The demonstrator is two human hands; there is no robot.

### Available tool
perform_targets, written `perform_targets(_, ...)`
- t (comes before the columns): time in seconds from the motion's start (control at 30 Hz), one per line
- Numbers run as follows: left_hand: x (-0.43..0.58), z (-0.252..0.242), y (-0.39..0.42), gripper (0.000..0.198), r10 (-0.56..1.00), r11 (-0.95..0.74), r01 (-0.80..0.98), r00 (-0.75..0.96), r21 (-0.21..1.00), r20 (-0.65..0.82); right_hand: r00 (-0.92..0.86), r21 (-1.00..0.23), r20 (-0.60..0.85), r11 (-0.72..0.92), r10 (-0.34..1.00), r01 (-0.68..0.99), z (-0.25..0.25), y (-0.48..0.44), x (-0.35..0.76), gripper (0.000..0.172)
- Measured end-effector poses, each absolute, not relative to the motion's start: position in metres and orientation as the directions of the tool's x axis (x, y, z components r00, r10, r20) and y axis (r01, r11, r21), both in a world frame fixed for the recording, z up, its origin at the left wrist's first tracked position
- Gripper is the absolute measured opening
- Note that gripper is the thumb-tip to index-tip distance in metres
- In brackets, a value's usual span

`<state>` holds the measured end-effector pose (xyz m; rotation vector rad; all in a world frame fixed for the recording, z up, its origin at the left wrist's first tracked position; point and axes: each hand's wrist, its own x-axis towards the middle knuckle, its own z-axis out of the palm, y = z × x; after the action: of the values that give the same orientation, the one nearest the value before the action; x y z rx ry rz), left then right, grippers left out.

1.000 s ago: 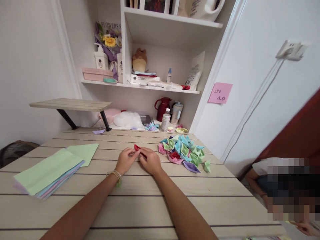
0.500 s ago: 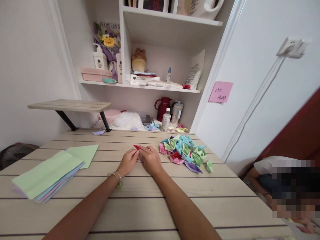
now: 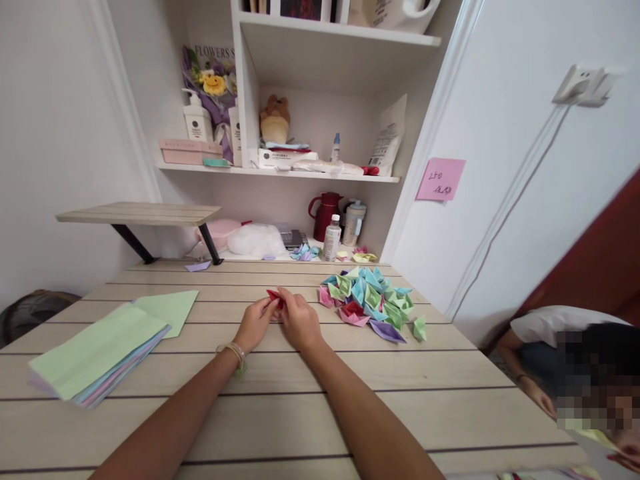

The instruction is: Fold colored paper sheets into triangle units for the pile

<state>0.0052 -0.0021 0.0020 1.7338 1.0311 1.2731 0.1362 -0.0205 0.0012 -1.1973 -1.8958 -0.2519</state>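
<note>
1. Head view, the hands: the left hand (image 3: 256, 325) and the right hand (image 3: 299, 320) are meeting fingertip to fingertip just left of the pile (image 3: 373, 303) of folded paper shapes. Both are closing on the red paper (image 3: 274, 297), pinching it between them.
2. Head view, the change: a second ago the red paper was standing up as a point with an edge trailing toward the pile. It is now sitting lower and tighter, mostly hidden under the fingers. I judge that a fold is being pressed in, not that the piece is being moved, since the hands are keeping their place beside the pile.
3. Head view, the paper's place: the red paper is staying low at the table (image 3: 320, 400), near the pile but apart from it, not yet among the finished shapes.
4. Head view, the rest: the stack (image 3: 95, 353) of flat sheets is lying untouched, well left of the pile, with a green sheet (image 3: 167, 308) beside it. Another person's sleeve (image 3: 550, 320) is showing well right of the pile, past the table edge, lower in the picture than before.
</note>
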Motion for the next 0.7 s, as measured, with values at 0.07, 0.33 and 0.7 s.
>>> perform_targets(0.07,0.005,0.000,-0.002,0.026,0.908,-0.407,0.182,0.186,0.895,0.375,-0.131,-0.309,0.745,0.513,0.654,0.801,0.002,-0.022,0.137,0.034)
perform_targets(0.33,0.005,-0.002,-0.004,0.024,0.925,-0.379,0.213,0.055,0.901,0.376,-0.048,-0.461,0.734,0.548,0.678,0.698,0.001,-0.020,0.134,0.025)
perform_targets(0.7,0.008,0.000,-0.006,0.016,0.928,-0.346,0.346,-0.012,0.872,0.372,-0.221,-0.262,0.714,0.545,0.665,0.796,0.005,-0.027,0.127,0.030)
